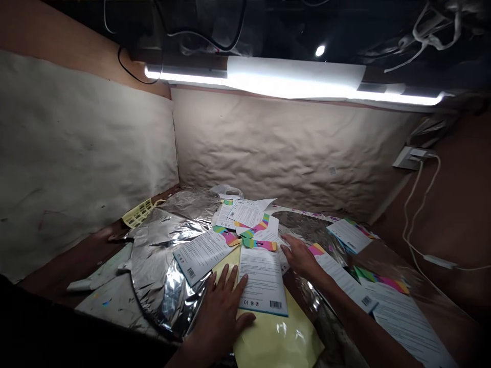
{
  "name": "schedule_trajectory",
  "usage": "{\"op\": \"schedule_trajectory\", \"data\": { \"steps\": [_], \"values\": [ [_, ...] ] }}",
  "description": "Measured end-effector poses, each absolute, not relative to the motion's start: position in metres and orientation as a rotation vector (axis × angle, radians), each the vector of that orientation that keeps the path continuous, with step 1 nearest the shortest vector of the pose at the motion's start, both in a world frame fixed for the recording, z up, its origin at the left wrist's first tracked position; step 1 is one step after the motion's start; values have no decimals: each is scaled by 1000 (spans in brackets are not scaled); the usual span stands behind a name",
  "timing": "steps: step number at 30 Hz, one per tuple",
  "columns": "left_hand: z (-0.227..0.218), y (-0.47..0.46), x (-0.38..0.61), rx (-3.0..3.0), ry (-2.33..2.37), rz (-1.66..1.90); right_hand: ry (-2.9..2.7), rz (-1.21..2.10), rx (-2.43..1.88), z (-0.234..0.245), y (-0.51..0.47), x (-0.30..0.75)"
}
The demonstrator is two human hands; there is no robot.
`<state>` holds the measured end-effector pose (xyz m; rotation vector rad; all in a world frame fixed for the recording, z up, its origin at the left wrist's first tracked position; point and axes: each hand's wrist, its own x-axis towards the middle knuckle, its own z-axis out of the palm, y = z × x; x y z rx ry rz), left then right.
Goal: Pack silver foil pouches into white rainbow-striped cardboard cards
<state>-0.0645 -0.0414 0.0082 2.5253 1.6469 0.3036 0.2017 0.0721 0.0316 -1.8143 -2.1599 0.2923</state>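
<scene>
My left hand (224, 306) lies flat with fingers spread on a yellow sheet (276, 337), its fingertips touching the left edge of a white printed card (263, 278) with a barcode. My right hand (301, 255) rests palm down with fingers stretched out over more printed cards with colourful tabs (259, 244), just right of that card. A crumpled silver foil bag (161, 260) lies to the left of my left hand. Neither hand grips anything.
Several more printed cards (349, 235) lie scattered at the right and back of the bench. Paper-covered walls (287, 148) enclose the bench. A tube light (295, 82) hangs overhead. A white cable (418, 245) runs down from a wall socket at the right.
</scene>
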Motion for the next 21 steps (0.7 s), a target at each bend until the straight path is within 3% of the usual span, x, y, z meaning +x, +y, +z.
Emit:
{"op": "schedule_trajectory", "data": {
  "steps": [6, 13, 18, 21],
  "values": [
    [-1, -50, -54, 2474, 1731, 259, -2276, 285, -1891, 12, 64, 228],
    [-6, -50, -36, 2439, 1804, 264, -2201, -79, -2041, 2, 41, 255],
    [-5, -43, -12, 2426, 1735, 306, -2048, -153, -2003, 7, 10, 275],
    [0, -41, -6, 2409, 1675, 321, -2097, -30, -1761, 7, -29, 263]
  ]
}}
